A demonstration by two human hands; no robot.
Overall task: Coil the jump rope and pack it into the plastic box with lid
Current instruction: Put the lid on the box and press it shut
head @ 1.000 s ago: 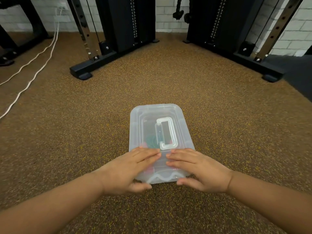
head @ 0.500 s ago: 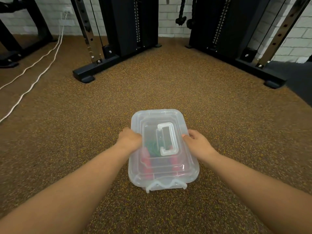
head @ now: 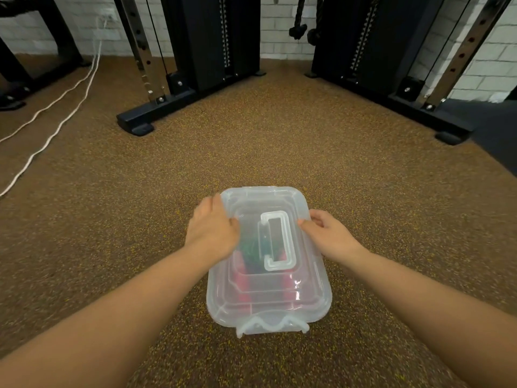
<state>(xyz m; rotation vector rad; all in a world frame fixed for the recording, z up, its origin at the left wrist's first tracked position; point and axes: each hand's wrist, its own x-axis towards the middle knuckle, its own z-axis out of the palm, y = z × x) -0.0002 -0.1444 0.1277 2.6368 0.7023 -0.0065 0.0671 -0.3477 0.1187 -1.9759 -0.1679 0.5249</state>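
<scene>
The jump rope (head: 249, 252) is already inside the plastic box (head: 268, 275), showing through the cloudy lid (head: 268, 201) as a green tangle with red parts beside it, on the near-left half under the moulded handle (head: 278, 240). The box sits on the speckled floor (head: 279, 152), well clear of the black machine frame (head: 156, 107) and the white cable (head: 53, 107).

We have our 2 hands on the far half of the lid. Our left hand (head: 212, 228) lies flat over the left edge, fingers spread and pressing down, gripping nothing. Our right hand (head: 326, 232) is curled at the right edge, thumb on top and fingers tucked toward the rim; how tightly it pinches we cannot tell.

We judge the step to be seating the lid. To do it well, we would press straight down on both sides at once, working along the rim toward the far corners, so the box does not skid or tip. The wavy latch (head: 272, 324) at the near end looks folded down, but we cannot tell if it has caught, so we would check it. A stray loop of rope under the rim would keep the lid from seating.
</scene>
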